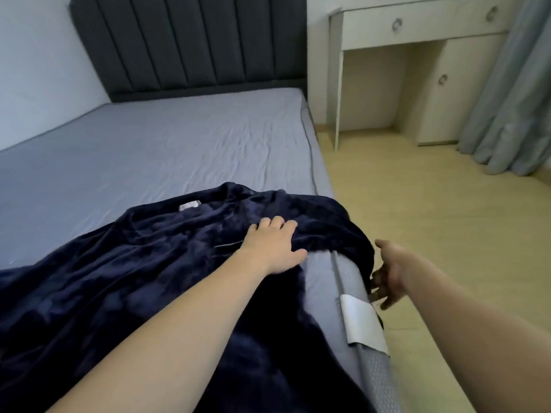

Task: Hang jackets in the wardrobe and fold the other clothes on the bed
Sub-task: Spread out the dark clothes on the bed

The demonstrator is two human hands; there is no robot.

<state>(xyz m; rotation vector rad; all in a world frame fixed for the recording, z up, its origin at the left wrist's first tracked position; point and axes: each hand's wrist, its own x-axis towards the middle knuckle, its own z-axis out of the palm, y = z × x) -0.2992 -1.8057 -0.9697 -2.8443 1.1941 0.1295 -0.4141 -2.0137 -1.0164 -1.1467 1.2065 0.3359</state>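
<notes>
One bed fills most of my view, and a dark blue fleece garment lies spread across its near corner, one edge hanging over the side. My left hand presses it flat, fingers straight, probably for folding; my right hand reaches, fingers loosely spread, for that hanging edge

Home bedroom: bed, padded headboard, dressing table.
</notes>
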